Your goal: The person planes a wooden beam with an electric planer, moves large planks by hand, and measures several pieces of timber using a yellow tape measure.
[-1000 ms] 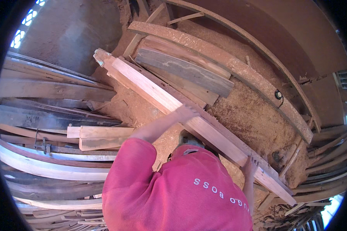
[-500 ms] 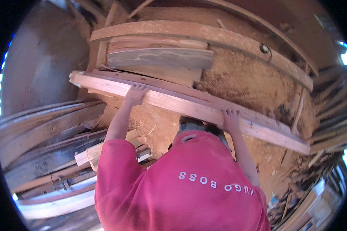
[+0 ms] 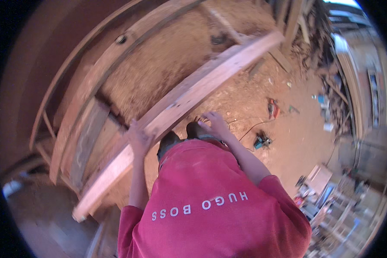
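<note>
A long wooden beam [image 3: 189, 90] runs slantwise from the lower left to the upper right in front of me. Its pale planed face is turned my way. My left hand [image 3: 139, 138] lies over the beam left of its middle, fingers across the top edge, slightly blurred. Off the beam, my right hand [image 3: 215, 124] hangs in the air near my body, fingers apart and nothing in it. Against the far side of the beam sits a second rough timber [image 3: 172, 95].
A long rail [image 3: 90, 79] with a dark round object [image 3: 121, 39] on it stands beyond, beside a grey board [image 3: 88, 144]. On the dusty floor at right lie a red power tool [image 3: 273, 109] and a teal one [image 3: 261, 140] with cords. Scrap wood [image 3: 331, 77] is heaped farther right.
My view has swung to the right, bringing the floor tools into sight. My right hand has let go of the beam and drawn back; my left hand remains on it.
</note>
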{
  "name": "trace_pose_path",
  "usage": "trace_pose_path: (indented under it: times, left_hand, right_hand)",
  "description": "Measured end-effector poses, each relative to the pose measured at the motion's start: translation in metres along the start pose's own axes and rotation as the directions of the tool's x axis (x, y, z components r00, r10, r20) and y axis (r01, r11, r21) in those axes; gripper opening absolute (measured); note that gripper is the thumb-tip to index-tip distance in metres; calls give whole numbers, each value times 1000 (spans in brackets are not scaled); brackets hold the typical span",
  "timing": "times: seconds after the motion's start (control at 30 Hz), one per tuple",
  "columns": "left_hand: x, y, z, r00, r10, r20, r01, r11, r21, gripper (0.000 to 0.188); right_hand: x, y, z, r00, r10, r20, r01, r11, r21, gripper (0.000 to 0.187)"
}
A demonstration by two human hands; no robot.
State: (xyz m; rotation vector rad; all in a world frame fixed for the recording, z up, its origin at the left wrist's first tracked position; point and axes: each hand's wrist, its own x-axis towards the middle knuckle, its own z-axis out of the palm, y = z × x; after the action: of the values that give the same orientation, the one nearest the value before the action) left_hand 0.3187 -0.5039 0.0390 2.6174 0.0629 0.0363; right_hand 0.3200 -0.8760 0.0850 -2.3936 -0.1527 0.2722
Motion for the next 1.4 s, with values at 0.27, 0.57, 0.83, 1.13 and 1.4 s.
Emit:
trace_pose_path:
  times: [0.27, 0.57, 0.83, 1.13, 1.4]
  left_hand:
    - [119, 274, 102, 872, 438, 220, -462, 884, 69, 109]
    - [174, 293, 161, 831, 313, 460, -311, 947, -83, 93]
    - [246, 245, 165, 686, 324, 651, -140, 937, -319, 104]
    - [493, 89, 149, 808, -586, -68, 455, 693, -560, 53]
    - [595, 80, 175, 734, -675, -68, 520, 624, -584, 37]
  right_hand:
    - [-149, 157, -61, 684, 649, 332, -710, 490, 505, 57]
    - [-275, 323, 29, 479, 850, -220, -611, 502, 612, 35]
    - [-314, 330, 55, 525, 843, 118, -851, 520, 77, 25]
    - [-160, 343, -178, 501, 861, -87, -778, 493, 391, 19]
    - [-69, 317, -300, 370, 900, -232, -892, 414, 183, 33]
